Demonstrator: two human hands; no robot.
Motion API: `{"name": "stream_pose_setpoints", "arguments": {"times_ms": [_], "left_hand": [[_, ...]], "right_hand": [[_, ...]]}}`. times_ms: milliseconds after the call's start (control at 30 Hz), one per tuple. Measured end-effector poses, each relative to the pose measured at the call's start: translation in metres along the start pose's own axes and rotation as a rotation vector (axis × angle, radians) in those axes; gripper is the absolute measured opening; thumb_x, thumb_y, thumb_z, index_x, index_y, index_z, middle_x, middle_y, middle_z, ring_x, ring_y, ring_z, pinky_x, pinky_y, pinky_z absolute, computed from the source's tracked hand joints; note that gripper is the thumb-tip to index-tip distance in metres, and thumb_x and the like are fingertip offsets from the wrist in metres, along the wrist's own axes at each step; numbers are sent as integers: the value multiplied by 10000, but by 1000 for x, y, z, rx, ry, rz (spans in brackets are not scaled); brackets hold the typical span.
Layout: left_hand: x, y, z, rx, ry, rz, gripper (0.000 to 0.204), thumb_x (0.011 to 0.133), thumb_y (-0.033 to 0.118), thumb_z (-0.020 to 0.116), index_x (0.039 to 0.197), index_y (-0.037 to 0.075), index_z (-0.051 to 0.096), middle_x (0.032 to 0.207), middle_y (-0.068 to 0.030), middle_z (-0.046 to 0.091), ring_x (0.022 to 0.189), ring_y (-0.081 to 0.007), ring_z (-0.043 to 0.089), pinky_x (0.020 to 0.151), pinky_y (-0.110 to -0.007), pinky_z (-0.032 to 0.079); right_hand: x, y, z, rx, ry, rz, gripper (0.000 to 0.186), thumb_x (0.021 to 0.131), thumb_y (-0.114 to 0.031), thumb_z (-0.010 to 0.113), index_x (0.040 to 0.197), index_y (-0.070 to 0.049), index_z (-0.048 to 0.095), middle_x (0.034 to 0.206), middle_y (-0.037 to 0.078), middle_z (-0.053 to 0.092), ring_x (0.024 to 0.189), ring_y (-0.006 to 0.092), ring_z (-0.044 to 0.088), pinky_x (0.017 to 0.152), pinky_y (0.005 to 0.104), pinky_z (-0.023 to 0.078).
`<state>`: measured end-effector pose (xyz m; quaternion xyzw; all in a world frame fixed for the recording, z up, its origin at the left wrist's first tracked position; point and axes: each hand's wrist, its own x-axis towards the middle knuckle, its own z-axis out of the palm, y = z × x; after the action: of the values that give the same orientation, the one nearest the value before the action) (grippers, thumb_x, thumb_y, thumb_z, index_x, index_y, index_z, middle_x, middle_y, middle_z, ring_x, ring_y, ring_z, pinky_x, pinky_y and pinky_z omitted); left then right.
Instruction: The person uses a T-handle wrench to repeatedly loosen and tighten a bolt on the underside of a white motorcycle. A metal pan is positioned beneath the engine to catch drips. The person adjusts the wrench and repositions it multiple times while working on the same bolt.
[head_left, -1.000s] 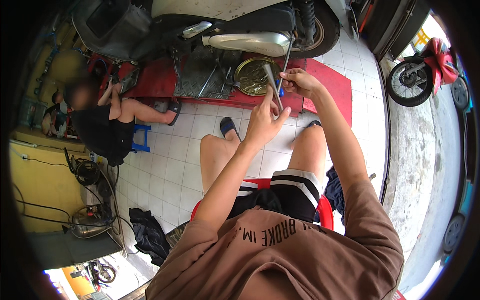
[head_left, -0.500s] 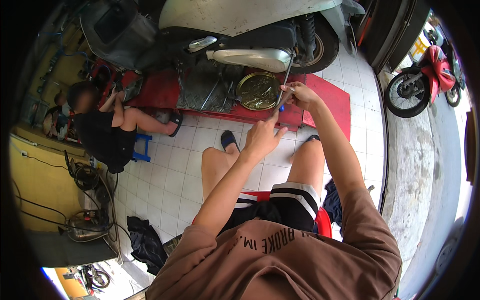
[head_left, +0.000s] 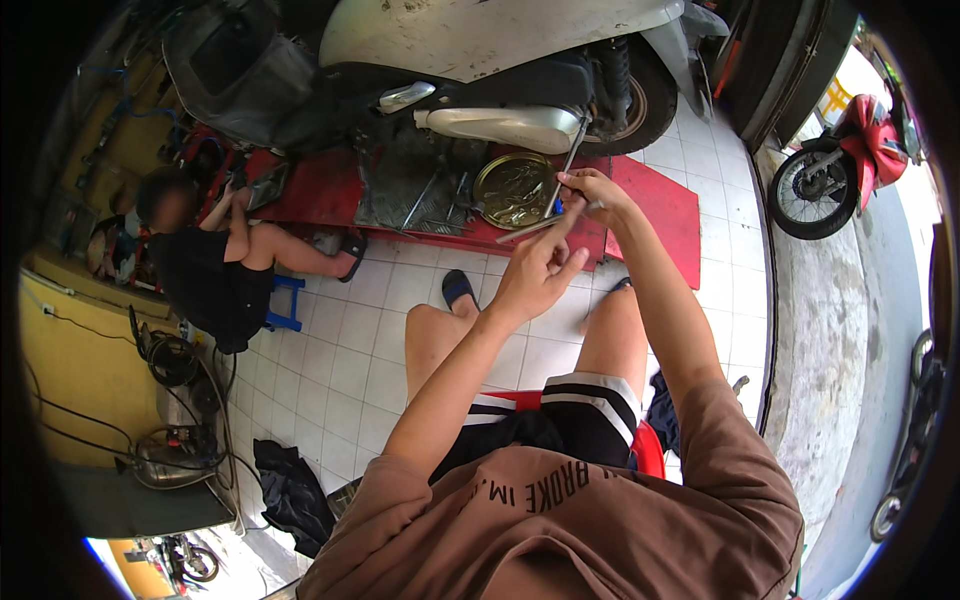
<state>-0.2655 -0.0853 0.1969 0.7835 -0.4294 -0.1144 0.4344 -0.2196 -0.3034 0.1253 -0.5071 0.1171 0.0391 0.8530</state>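
Brown short-sleeved shirt [head_left: 600, 520], dark chest lettering [head_left: 570, 491]; black shorts [head_left: 590, 425], white-striped hems; dark slippers [head_left: 457, 286].

Two foreground hands [head_left: 534, 276] and one round tray [head_left: 482, 187] show.

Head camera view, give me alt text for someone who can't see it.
From above, the right hand pinches a long metal rod beside a scooter, while the left hand, index finger extended, is at a thin bar. A round tray lies on a red platform; another person sits at left.
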Motion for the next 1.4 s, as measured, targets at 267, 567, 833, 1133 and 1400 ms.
{"name": "stream_pose_setpoints", "arguments": {"times_ms": [267,567,833,1133,1400], "left_hand": [[4,-27,-12,-16,211,-225,664,923,313,587,1390,-92,343,658,-152,626,557,-326,606,609,-377,500],[13,-30,12,308,191,349,409,799,53,648,1197,146,658,743,-81,575,585,-274,569,555,-370,483],[-20,-78,31,-367,388,-187,262,850,185,706,1041,9,675,641,-39,597,564,-99,565,511,-252,434],[1,-93,48,-852,513,-273,174,897,128,672,876,32,529,783,-36,602,662,-123,606,613,-249,486],[11,-58,45,-1635,450,-353,500,1020,498,261,1222,97,483,1134,-85,533,1062,-239,546,972,-442,445]], "right_hand": [[2,5,7,177,-68,2,161,965,-142,557,831,-51,557,665,-9,481,569,86,406,515,243,357],[6,6,8,138,-27,30,172,991,-154,497,894,-25,555,663,12,468,557,105,382,498,252,323],[13,24,5,161,57,59,186,997,-166,455,901,-51,565,612,-13,425,530,98,331,498,248,297],[16,25,9,230,83,83,214,994,-170,434,855,-55,548,586,-20,387,510,96,287,489,253,276],[2,16,16,380,58,23,250,1013,-221,399,860,-67,522,555,-27,325,494,95,251,462,246,222]]}}
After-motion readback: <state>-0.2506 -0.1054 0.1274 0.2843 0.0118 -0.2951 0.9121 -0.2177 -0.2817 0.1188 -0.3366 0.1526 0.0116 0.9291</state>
